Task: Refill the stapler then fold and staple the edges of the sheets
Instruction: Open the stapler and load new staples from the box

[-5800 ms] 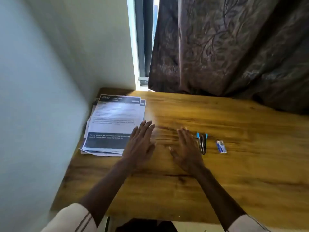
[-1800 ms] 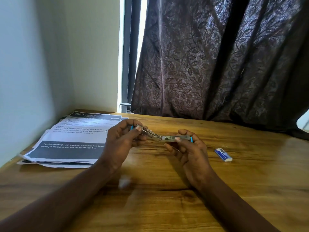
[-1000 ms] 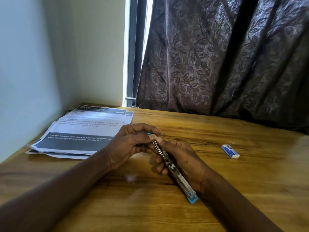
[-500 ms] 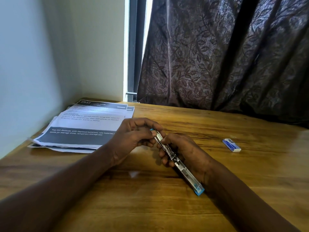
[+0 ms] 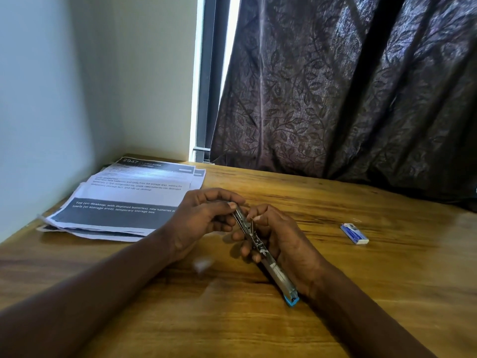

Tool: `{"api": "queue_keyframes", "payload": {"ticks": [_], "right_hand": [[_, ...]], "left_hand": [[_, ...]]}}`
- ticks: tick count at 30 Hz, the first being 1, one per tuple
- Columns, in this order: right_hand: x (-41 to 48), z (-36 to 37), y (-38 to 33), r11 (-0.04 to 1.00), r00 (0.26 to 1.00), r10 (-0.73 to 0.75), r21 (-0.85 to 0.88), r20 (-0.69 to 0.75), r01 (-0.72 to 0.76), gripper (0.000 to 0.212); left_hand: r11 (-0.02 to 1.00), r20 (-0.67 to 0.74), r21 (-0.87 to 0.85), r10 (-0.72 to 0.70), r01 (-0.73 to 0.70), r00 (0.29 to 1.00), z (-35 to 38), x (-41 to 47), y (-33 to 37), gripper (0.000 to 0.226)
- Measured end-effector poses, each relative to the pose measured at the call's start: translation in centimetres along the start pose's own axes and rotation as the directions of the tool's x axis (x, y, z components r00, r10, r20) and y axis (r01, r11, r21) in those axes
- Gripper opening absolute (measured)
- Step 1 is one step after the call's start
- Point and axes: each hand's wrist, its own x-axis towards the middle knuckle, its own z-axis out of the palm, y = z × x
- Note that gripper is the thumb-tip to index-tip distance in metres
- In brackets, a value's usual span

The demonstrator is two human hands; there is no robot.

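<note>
A slim metal stapler (image 5: pixel 268 259) with blue ends is swung open flat, lying diagonally between both hands just above the wooden table (image 5: pixel 361 293). My left hand (image 5: pixel 204 220) pinches its far end with thumb and forefinger. My right hand (image 5: pixel 281 244) cradles the middle, with thumb and forefinger at the spring part of the staple channel. A small blue-and-white staple box (image 5: pixel 354 233) lies on the table to the right, apart from my hands. A stack of printed sheets (image 5: pixel 129 200) rests at the back left.
A pale wall runs along the table's left side. A dark patterned curtain (image 5: pixel 348 99) hangs behind the table's far edge, with a window frame (image 5: pixel 206 78) beside it. Bare wood lies between my hands and the staple box.
I picked the stapler up from the table and swung it open. In the last second my right thumb and forefinger moved up to the spring part; the stapler stays diagonal.
</note>
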Motion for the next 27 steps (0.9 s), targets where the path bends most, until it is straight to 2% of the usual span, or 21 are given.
{"api": "queue_keyframes", "payload": {"ticks": [3,8,11,13,14,16,18,19,23,27], "right_hand": [[0.1,-0.3,0.2,0.998,0.999,0.008,0.061,0.046,-0.011,0.023],[0.0,-0.4,0.0,1.000,0.997,-0.010,0.012,0.082,0.009,0.038],[0.0,-0.3,0.0,0.996,0.999,-0.026,0.087,0.043,0.022,0.042],[0.1,-0.4,0.1,0.994,0.999,-0.038,0.100,0.013,0.036,0.045],[0.1,-0.4,0.1,0.995,0.999,-0.041,0.095,-0.004,0.042,0.046],[0.2,-0.5,0.2,0.994,0.998,-0.047,0.096,-0.047,0.051,0.047],[0.3,-0.4,0.2,0.993,0.996,-0.057,0.095,-0.069,0.064,0.051],[0.4,-0.3,0.2,0.994,0.995,-0.065,0.081,-0.075,0.071,0.053],[0.5,-0.2,0.5,0.994,0.991,-0.111,-0.029,-0.078,0.109,0.061],[0.5,-0.1,0.9,0.989,0.990,-0.129,-0.079,-0.062,0.124,0.051]], "left_hand": [[0.998,-0.043,-0.063,-0.012,0.009,0.999,-0.3,0.2,0.1,0.021],[0.993,-0.077,-0.120,0.004,-0.014,0.997,-0.9,0.3,0.6,0.021],[0.998,-0.105,-0.017,0.053,-0.055,0.993,-0.8,0.3,0.6,0.020],[0.983,-0.155,0.147,0.137,-0.114,0.978,-0.6,0.3,0.3,0.020],[0.942,-0.178,0.291,0.223,-0.165,0.958,-0.7,0.3,0.1,0.023],[0.771,-0.114,0.577,0.401,-0.268,0.909,-0.9,0.3,-0.1,0.030],[0.605,0.020,0.712,0.490,-0.356,0.872,-1.1,0.1,0.1,0.032],[0.552,0.067,0.746,0.494,-0.373,0.867,-1.1,0.0,0.2,0.032],[0.530,0.092,0.766,0.470,-0.364,0.878,-1.0,-0.3,0.3,0.032],[0.504,0.092,0.789,0.470,-0.352,0.878,-1.2,-0.3,0.2,0.024]]}}
